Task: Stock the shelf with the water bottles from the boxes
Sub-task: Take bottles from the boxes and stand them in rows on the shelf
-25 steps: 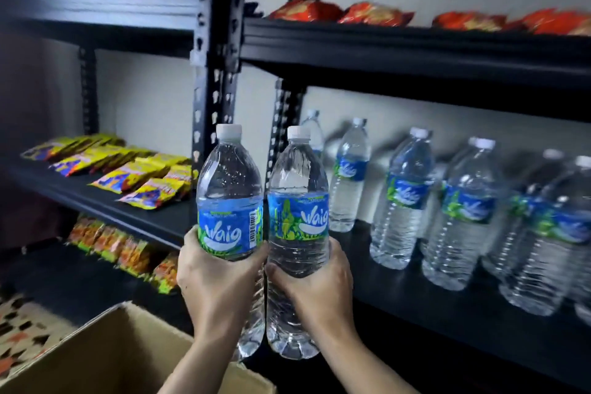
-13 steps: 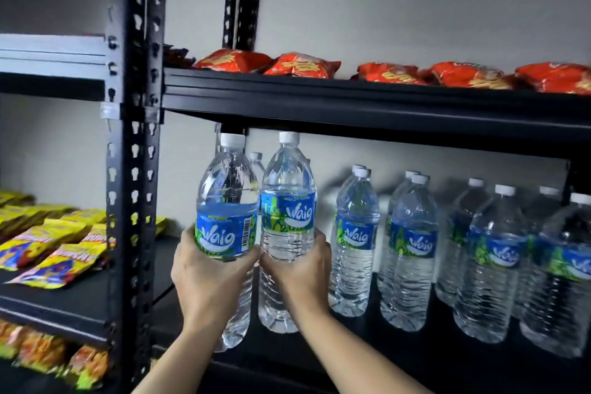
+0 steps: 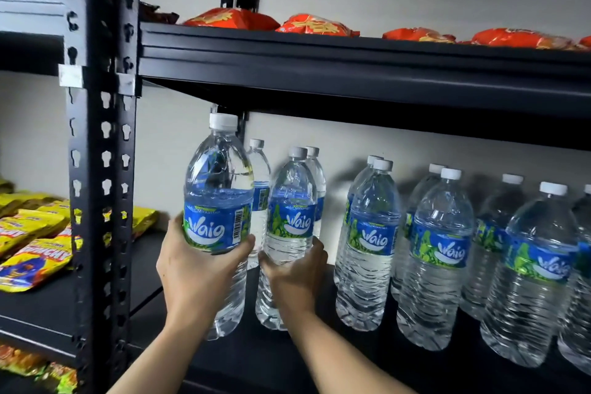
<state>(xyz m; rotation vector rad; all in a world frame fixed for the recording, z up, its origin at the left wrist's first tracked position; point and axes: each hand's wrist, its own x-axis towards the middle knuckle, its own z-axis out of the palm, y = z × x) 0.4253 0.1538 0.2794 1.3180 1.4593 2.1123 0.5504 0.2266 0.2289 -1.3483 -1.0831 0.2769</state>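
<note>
My left hand (image 3: 195, 275) grips a clear water bottle (image 3: 217, 201) with a blue label and white cap, held upright over the front edge of the black shelf (image 3: 287, 358). My right hand (image 3: 292, 278) grips a second water bottle (image 3: 291, 217), further in on the shelf; its base looks down on or just above the shelf board. Behind these two stand two more bottles (image 3: 260, 176). To the right, several bottles (image 3: 441, 259) stand in rows on the same shelf.
A black perforated upright post (image 3: 102, 169) stands just left of my left hand. The shelf above (image 3: 351, 70) holds orange snack bags (image 3: 315, 25). Yellow snack packets (image 3: 32, 253) lie on the left unit's shelf, with more packets (image 3: 48, 371) below.
Both hands have carried the bottles forward into the shelf. The right bottle has gone deeper and lower, next to the standing ones. The view has moved closer; the cardboard box has dropped out of view.
</note>
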